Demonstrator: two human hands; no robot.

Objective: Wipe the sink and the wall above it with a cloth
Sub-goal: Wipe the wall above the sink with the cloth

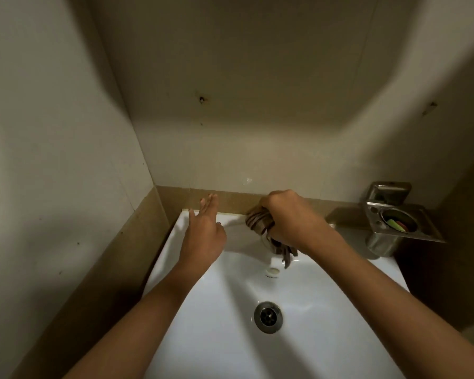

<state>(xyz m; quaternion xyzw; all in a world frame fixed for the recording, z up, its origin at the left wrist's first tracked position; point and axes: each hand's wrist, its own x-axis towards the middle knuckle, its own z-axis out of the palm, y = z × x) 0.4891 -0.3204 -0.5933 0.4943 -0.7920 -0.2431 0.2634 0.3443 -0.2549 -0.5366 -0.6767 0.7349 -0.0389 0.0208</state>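
The right hand (pixel 288 217) clenches a bunched brown cloth (pixel 259 221) at the white sink's (pixel 216 324) 12 o'clock rim, with the cloth's loose end hanging toward the basin. The left hand (pixel 203 236) is released, fingers straight, over the rim at 10 o'clock. The wall (pixel 244 119) rises just behind. A steel holder (pixel 394 220) stands at 2 o'clock.
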